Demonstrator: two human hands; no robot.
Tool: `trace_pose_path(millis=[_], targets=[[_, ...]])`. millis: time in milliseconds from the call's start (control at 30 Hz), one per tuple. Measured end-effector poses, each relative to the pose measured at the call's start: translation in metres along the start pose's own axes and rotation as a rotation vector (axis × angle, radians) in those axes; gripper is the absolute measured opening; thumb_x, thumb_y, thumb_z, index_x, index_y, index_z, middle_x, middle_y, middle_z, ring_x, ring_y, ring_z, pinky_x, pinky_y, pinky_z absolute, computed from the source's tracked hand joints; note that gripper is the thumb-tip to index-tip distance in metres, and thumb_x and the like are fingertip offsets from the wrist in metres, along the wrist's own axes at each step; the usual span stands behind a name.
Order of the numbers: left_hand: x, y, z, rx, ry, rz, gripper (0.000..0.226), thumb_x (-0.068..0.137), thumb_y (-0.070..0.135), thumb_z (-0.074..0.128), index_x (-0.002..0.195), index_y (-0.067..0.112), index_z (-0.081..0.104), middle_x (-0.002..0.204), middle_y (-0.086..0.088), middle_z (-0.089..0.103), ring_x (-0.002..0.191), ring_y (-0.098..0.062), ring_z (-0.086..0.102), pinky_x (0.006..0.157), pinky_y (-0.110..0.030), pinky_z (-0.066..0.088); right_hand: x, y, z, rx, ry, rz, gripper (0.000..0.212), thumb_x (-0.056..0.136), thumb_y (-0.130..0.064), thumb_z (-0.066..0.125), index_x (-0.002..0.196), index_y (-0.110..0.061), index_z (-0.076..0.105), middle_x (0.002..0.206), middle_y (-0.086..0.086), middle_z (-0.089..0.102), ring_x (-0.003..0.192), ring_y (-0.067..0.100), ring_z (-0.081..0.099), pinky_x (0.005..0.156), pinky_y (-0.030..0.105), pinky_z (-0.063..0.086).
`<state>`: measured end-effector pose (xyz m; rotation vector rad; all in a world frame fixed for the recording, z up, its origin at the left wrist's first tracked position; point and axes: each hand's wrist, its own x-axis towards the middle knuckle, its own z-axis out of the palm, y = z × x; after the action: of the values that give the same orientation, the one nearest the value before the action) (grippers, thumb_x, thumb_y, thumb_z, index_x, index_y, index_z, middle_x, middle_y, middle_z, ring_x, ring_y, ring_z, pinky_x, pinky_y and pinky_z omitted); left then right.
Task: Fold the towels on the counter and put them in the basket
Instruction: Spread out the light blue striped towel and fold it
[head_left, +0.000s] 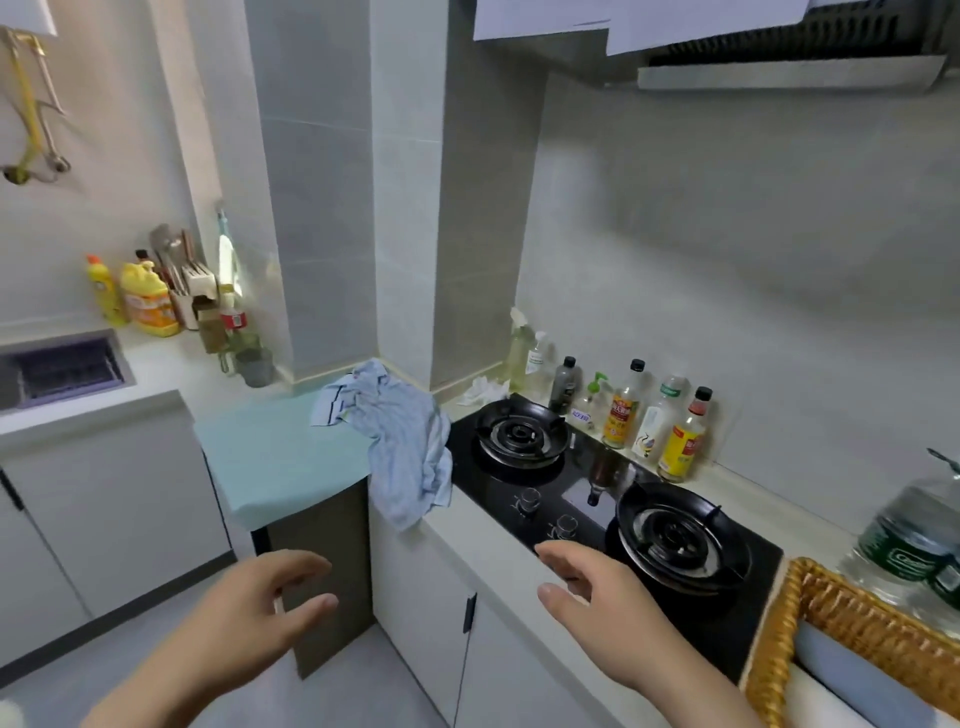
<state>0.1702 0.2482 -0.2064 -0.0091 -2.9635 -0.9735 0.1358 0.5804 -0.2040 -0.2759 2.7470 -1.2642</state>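
Observation:
A crumpled light blue towel lies on the counter corner between the pale green surface and the stove, one end hanging over the front edge. A woven wicker basket stands at the lower right, with a pale cloth inside it. My left hand hovers in front of the counter, below the towel, fingers apart and empty. My right hand hovers over the counter's front edge by the stove knobs, also open and empty. Neither hand touches the towel.
A black two-burner gas stove sits between towel and basket. Several sauce bottles line the wall behind it. A large water bottle stands behind the basket. A sink and detergent bottles are at the left.

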Motion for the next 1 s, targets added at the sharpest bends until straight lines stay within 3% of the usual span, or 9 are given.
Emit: trace_pose_path(millis=[167,333,500,733,867,1000], targets=[[0.005,-0.054,-0.025,-0.025,-0.054,-0.034,0.023,0.083,0.047,0.065,0.102,0.05,0.053,0.107,0.026,0.06,0.099,0.007,0.057,0.086,-0.01,0.044,0.025,-0.036,0.048,-0.028,-0.034,-0.026,0.035,0.092,-0.03,0.061,0.116,-0.051,0.047,0.118,-0.03,0.054,0.112,-0.01,0.049,0.095,0.01,0.04],[0.021,-0.086,-0.048,-0.056,-0.053,-0.06,0.02,0.081,0.051,0.065,0.098,0.052,0.055,0.105,0.026,0.062,0.099,0.005,0.06,0.084,-0.01,0.046,0.054,-0.054,0.08,0.005,-0.05,-0.026,0.034,0.091,-0.03,0.06,0.106,-0.057,0.048,0.116,-0.029,0.057,0.112,-0.009,0.051,0.097,0.013,0.042],[0.057,-0.116,-0.058,-0.11,-0.04,-0.082,0.018,0.081,0.048,0.066,0.099,0.047,0.061,0.104,0.023,0.066,0.099,0.005,0.061,0.087,-0.014,0.048,0.103,-0.06,0.109,0.03,-0.074,-0.012,0.034,0.092,-0.028,0.06,0.115,-0.049,0.048,0.117,-0.027,0.055,0.109,-0.011,0.051,0.084,0.002,0.04],[0.157,-0.153,-0.058,-0.149,-0.072,-0.107,0.012,0.083,0.037,0.07,0.089,0.045,0.064,0.092,0.025,0.069,0.093,0.007,0.062,0.088,-0.02,0.051,0.215,-0.048,0.143,0.108,-0.104,0.041,0.035,0.091,-0.03,0.06,0.122,-0.044,0.052,0.121,-0.025,0.056,0.112,-0.009,0.051,0.089,0.007,0.039],[0.241,-0.171,-0.06,-0.155,-0.088,-0.113,0.01,0.086,0.035,0.066,0.096,0.038,0.064,0.103,0.019,0.067,0.095,0.004,0.063,0.085,-0.017,0.051,0.295,-0.036,0.155,0.16,-0.088,0.089,0.033,0.091,-0.025,0.06,0.112,-0.048,0.049,0.121,-0.024,0.056,0.115,-0.006,0.052,0.097,0.014,0.041],[0.321,-0.192,-0.06,-0.107,-0.13,-0.113,0.013,0.087,0.038,0.064,0.099,0.038,0.062,0.105,0.023,0.065,0.099,0.004,0.062,0.09,-0.019,0.05,0.364,-0.027,0.161,0.201,-0.08,0.151,0.031,0.093,-0.023,0.058,0.114,-0.044,0.05,0.121,-0.023,0.055,0.117,-0.004,0.05,0.093,0.014,0.04]])
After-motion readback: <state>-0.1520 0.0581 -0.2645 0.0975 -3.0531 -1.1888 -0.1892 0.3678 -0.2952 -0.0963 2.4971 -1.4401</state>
